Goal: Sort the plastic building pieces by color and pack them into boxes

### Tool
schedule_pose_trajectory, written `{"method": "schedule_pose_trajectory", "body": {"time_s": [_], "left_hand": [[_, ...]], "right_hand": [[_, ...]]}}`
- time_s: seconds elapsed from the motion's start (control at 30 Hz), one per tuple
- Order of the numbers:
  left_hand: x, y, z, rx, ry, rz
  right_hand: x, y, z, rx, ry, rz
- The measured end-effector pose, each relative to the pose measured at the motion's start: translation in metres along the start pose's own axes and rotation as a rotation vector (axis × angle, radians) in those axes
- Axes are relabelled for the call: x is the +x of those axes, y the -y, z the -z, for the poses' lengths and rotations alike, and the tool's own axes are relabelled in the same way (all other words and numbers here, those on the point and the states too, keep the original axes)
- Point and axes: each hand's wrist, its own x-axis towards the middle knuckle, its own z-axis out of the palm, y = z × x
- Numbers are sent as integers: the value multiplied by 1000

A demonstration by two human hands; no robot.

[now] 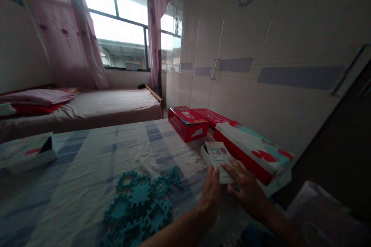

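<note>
A small white cardboard box (205, 155) stands near the table's right side, with a printed white lid or panel (218, 158) lying askew over it and a dark gap at its far left corner. My left hand (211, 193) is closed at the near left edge of the box, fingers together; its grip is partly hidden. Across the panel's right part, my right hand (245, 181) rests with its fingers spread and its thumb apart. Left of my hands lies a pile of teal interlocking plastic pieces (140, 195), some square frames and some solid plates.
Behind the white box stand a red box (188, 123) and a long red, white and teal box (249, 146). Another white box (33, 164) lies at the table's left. A checked cloth (84, 170) covers the table. Beyond are a bed (116, 102) and wardrobe (232, 46).
</note>
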Motion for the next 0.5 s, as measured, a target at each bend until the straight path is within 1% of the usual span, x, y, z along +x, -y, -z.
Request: {"method": "schedule_pose_trajectory", "body": {"time_s": [0.07,0.17,0.3,0.4,0.5], "left_hand": [[6,-4,-3,8,0,-10],[19,-6,-8,12,-23,4],[34,-3,-10,-22,-23,-4],[38,-2,-8,-18,-33,-27],[40,-5,-8,1,3,-81]], "right_hand": [[6,-11,3,-8,18,41],[14,-21,3,-59,-14,65],[20,-19,2,-85,-36,-2],[21,-15,3,-59,-22,45],[18,-16,3,-52,-39,92]]}}
